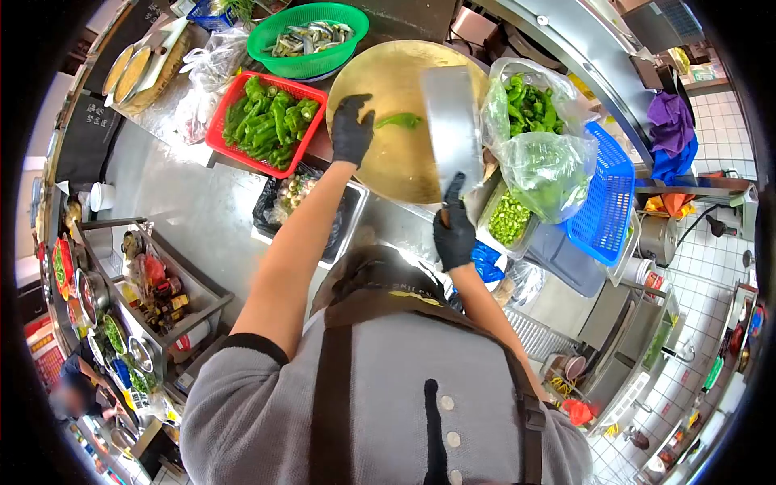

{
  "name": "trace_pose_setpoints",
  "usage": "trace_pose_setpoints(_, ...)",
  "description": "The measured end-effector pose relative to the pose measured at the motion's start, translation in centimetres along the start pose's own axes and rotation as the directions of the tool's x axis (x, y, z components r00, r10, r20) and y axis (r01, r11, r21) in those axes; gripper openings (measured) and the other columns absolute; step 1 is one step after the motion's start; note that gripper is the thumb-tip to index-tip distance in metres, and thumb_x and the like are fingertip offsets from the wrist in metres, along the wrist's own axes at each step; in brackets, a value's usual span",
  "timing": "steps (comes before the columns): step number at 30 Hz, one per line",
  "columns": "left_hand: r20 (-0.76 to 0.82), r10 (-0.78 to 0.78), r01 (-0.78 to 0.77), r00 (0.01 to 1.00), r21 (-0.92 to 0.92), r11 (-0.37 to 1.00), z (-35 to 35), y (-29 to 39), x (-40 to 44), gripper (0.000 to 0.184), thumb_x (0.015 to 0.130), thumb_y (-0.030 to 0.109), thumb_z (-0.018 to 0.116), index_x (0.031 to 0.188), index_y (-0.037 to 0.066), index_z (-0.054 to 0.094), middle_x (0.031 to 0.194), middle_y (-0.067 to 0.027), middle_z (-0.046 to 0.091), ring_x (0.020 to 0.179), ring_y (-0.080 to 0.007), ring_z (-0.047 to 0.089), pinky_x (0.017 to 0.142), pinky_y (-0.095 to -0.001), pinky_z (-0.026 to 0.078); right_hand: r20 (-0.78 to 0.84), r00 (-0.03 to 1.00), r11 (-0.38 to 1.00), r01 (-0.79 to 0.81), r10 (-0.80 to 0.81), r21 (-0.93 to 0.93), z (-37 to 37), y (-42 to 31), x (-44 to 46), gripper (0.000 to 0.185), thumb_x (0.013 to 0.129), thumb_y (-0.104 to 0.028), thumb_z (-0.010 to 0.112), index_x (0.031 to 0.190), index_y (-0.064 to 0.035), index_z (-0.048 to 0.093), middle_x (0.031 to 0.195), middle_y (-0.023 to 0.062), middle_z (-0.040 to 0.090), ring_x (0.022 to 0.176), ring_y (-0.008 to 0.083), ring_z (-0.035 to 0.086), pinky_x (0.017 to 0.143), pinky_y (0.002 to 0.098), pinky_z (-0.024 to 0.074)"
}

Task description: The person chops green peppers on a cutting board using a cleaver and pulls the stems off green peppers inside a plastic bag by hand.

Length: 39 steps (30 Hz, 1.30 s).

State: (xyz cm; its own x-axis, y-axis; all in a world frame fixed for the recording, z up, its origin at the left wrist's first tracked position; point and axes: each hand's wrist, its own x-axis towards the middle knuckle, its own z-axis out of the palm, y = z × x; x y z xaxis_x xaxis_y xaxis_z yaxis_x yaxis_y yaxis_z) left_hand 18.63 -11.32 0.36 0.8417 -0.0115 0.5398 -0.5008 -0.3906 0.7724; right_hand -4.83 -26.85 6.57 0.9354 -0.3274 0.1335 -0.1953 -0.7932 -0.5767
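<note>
My left hand (352, 133), in a black glove, is over the left side of a round chopping board (388, 174). Its fingers are apart, with nothing visible in them. Just right of it a single green pepper (399, 120) lies on the board. My right hand (454, 230), also black-gloved, grips the handle of a broad cleaver (453, 121) at the board's lower right. The wide blade lies over the right part of the board, pointing away from me. Most of the handle is hidden by the glove.
A red basket of green peppers (293, 165) and a green basket of small fish (259, 36) flank the board. To the right are a bag of peppers (558, 170), a tub of chopped peppers (509, 218) and a blue basket (602, 234). Another person (85, 380) is at lower left.
</note>
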Motion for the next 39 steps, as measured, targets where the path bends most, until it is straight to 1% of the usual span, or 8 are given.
trace_pose_setpoints(8, 0.015, -0.354, 0.352, 0.935, -0.168, 0.921, -2.4, -5.7, -0.9, 0.028, 0.076, -0.005, 0.054, 0.101, 0.004, 0.061, 0.095, -0.0073, 0.062, 0.082, -0.0166, 0.058, 0.075, -0.0282, 0.046, 0.17, 0.985, 0.99, 0.056, -0.033, -0.129, 2.4, 2.1, 0.1, 0.083, 0.077, -0.008, 0.049, 0.145, -0.0221, 0.005, 0.094, 0.0165, 0.06, 0.062, 0.0375, 0.059, 0.053, 0.0463, 0.0459)
trace_pose_setpoints(16, 0.738, 0.066, -0.343, 0.671, 0.23, 0.911, 4.6, -2.7, -0.9, 0.043, 0.073, 0.013, 0.064, 0.114, 0.009, 0.054, 0.114, -0.0174, 0.055, 0.107, -0.0357, 0.049, 0.095, -0.0422, 0.037, -0.135, 0.987, 0.988, -0.071, 0.089, 0.135, -1.0, 0.6, -0.2, 0.061, 0.071, 0.004, 0.054, 0.13, -0.0111, 0.048, 0.067, 0.013, 0.049, 0.059, 0.0212, 0.05, 0.058, 0.0317, 0.0435)
trace_pose_setpoints(28, 0.263, -0.047, -0.166, 0.964, 0.727, 0.667, -17.1, -12.5, 7.5, 0.059, 0.07, 0.023, 0.072, 0.122, 0.003, 0.051, 0.116, -0.0206, 0.055, 0.106, -0.0381, 0.05, 0.089, -0.0448, 0.039, 0.196, 0.978, 0.966, 0.121, -0.077, -0.227, 7.1, 4.9, 9.3, 0.067, 0.076, -0.01, 0.052, 0.139, -0.0054, 0.029, 0.096, 0.0201, 0.059, 0.08, 0.0335, 0.061, 0.064, 0.0433, 0.05)
trace_pose_setpoints(31, 0.264, 0.003, -0.131, 0.964, 0.467, 0.874, -11.3, -5.2, 9.6, 0.046, 0.077, 0.006, 0.067, 0.12, 0.001, 0.053, 0.117, -0.0143, 0.058, 0.109, -0.0268, 0.052, 0.094, -0.0382, 0.041, 0.029, 0.887, 0.854, 0.453, -0.461, -0.257, -2.8, 1.3, 12.1, 0.045, 0.078, -0.012, 0.05, 0.122, 0.0002, 0.048, 0.095, 0.0174, 0.059, 0.082, 0.031, 0.06, 0.064, 0.0401, 0.0496)
trace_pose_setpoints(33, 0.266, -0.019, -0.001, 0.964, 0.075, 0.997, -4.6, -1.9, 8.9, 0.046, 0.079, -0.001, 0.061, 0.123, 0.002, 0.05, 0.121, -0.0121, 0.055, 0.114, -0.0241, 0.049, 0.098, -0.0359, 0.038, 0.181, 0.98, 0.632, 0.193, -0.083, -0.751, -9.2, 2.3, 14.2, 0.025, 0.08, -0.012, 0.049, 0.103, -0.0049, 0.057, 0.088, 0.0106, 0.058, 0.066, 0.024, 0.059, 0.053, 0.0374, 0.048)
trace_pose_setpoints(35, 0.469, 0.058, 0.084, 0.881, -0.277, 0.957, 2.4, 8.4, 8.7, 0.039, 0.083, 0.003, 0.054, 0.122, 0.002, 0.05, 0.126, -0.0105, 0.051, 0.117, -0.0238, 0.047, 0.099, -0.0348, 0.037, -0.088, 0.956, 0.882, 0.219, -0.279, -0.417, -13.3, 9.3, 17.6, 0.04, 0.072, -0.01, 0.056, 0.112, -0.0057, 0.054, 0.094, 0.0156, 0.06, 0.078, 0.0306, 0.06, 0.066, 0.0363, 0.0511)
trace_pose_setpoints(37, 0.573, 0.398, -0.29, 0.716, -0.275, 0.917, 11.0, 12.0, 8.0, 0.039, 0.074, -0.007, 0.051, 0.11, 0.004, 0.058, 0.116, -0.013, 0.056, 0.111, -0.0289, 0.051, 0.094, -0.0348, 0.041, 0.214, 0.959, 0.872, 0.261, -0.185, -0.414, -16.2, 15.0, 20.7, 0.043, 0.069, -0.002, 0.052, 0.112, -0.0076, 0.056, 0.105, 0.0162, 0.061, 0.09, 0.0332, 0.06, 0.08, 0.0405, 0.0481)
trace_pose_setpoints(39, 0.738, 0.413, -0.127, 0.534, -0.413, 0.902, 18.1, 16.5, 7.9, 0.027, 0.084, 0.005, 0.048, 0.108, 0.007, 0.06, 0.115, -0.0154, 0.057, 0.109, -0.0316, 0.052, 0.095, -0.037, 0.039, 0.512, 0.858, 0.819, 0.261, 0.046, -0.51, -18.6, 17.6, 21.4, 0.035, 0.07, -0.004, 0.052, 0.104, -0.006, 0.061, 0.097, 0.0165, 0.064, 0.092, 0.0325, 0.061, 0.078, 0.0403, 0.0488)
